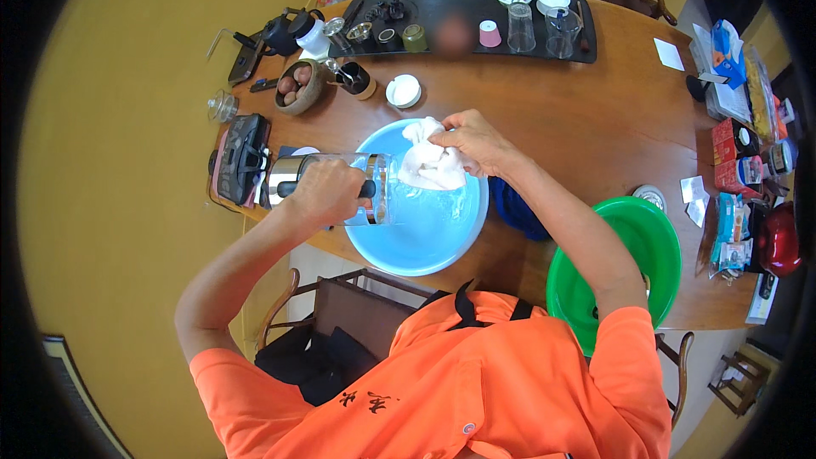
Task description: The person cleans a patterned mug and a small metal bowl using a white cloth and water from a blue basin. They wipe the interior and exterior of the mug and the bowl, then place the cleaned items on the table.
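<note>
My left hand (pixel 327 191) is closed round the black handle of a glass kettle (pixel 380 204) with a steel-coloured end, at the left. The kettle lies tipped on its side, its glass end over the rim of a light blue basin (pixel 416 251) on the table. Some water shows in the basin. Above it, my right hand (pixel 480 143) pinches a bunched white cloth (pixel 432 161), which hangs close to the kettle's mouth. Whether cloth and glass touch, I cannot tell.
A green basin (pixel 561 289) stands at the table's right front, with dark blue fabric (pixel 518 208) between the basins. Beyond are a white dish (pixel 404 91), a wooden bowl of round reddish things (pixel 297 89) and a black tea tray (pixel 467 4). Packages (pixel 735 153) line the right edge.
</note>
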Motion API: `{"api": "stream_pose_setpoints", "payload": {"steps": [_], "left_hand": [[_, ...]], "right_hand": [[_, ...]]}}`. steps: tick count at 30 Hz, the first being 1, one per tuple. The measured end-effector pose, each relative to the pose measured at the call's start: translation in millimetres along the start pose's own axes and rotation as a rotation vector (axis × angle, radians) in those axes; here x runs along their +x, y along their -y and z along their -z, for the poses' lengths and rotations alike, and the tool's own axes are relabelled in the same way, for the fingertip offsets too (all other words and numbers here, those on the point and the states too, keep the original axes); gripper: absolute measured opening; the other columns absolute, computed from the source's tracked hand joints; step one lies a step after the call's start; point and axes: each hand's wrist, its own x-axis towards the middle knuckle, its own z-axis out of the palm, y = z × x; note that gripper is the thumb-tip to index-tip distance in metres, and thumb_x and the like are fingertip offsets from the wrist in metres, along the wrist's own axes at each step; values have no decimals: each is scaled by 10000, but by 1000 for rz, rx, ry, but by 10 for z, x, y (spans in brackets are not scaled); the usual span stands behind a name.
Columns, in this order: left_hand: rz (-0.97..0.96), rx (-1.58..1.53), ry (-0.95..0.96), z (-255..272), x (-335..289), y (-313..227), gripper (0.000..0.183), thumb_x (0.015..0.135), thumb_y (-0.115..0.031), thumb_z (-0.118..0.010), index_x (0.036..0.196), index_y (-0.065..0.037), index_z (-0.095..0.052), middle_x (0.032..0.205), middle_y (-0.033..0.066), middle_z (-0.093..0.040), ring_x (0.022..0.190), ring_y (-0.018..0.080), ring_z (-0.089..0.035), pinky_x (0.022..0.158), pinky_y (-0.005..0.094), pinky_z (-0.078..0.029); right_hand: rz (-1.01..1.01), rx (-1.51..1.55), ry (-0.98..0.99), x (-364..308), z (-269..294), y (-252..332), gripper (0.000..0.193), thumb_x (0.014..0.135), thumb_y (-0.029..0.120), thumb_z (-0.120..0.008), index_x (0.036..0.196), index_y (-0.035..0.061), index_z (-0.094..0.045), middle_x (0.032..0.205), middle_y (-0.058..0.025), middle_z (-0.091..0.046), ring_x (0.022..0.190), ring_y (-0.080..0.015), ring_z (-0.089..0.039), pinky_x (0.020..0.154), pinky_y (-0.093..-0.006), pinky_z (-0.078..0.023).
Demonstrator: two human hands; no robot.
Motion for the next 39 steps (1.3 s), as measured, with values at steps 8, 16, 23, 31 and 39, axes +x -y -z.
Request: {"api": "stream_pose_setpoints", "payload": {"steps": [8, 16, 23, 31, 39], "left_hand": [[-77, 176, 127, -79, 101, -256, 174, 743, -216, -704, 766, -44, -708, 748, 151, -684, 729, 307, -693, 658, 400, -558], [-114, 396, 270, 166, 138, -398, 76, 766, -87, -675, 826, -99, -719, 848, 54, -715, 812, 217, -709, 638, 327, -567], [-123, 413, 227, 242, 121, -400, 76, 766, -85, -679, 826, -109, -719, 849, 54, -714, 813, 209, -709, 638, 322, -565], [-127, 368, 202, 184, 40, -351, 83, 751, -81, -678, 822, -104, -714, 837, 61, -711, 807, 220, -708, 643, 326, -564], [106, 43, -40, 459, -126, 28, 340, 716, -325, -756, 836, -11, -705, 796, 193, -671, 741, 339, -673, 624, 407, -522]], "right_hand": [[-62, 76, -54, 55, 110, -394, 303, 808, 117, -668, 1008, -103, -611, 782, -127, -642, 623, -151, -623, 461, -290, -469], [-7, -58, -89, 27, -45, -518, 354, 729, 150, -690, 955, -111, -612, 770, -152, -644, 603, -187, -626, 453, -310, -474], [0, -194, -126, 2, -134, -627, 344, 673, 215, -677, 856, -76, -653, 703, -165, -643, 547, -212, -618, 415, -341, -466], [-59, -213, -97, -26, -198, -726, 354, 687, 216, -678, 880, -79, -641, 698, -158, -628, 529, -208, -597, 413, -333, -448], [-148, -205, -162, -43, -215, -1023, 327, 686, 219, -673, 806, -84, -649, 660, -178, -624, 505, -237, -599, 426, -361, -461]]}}
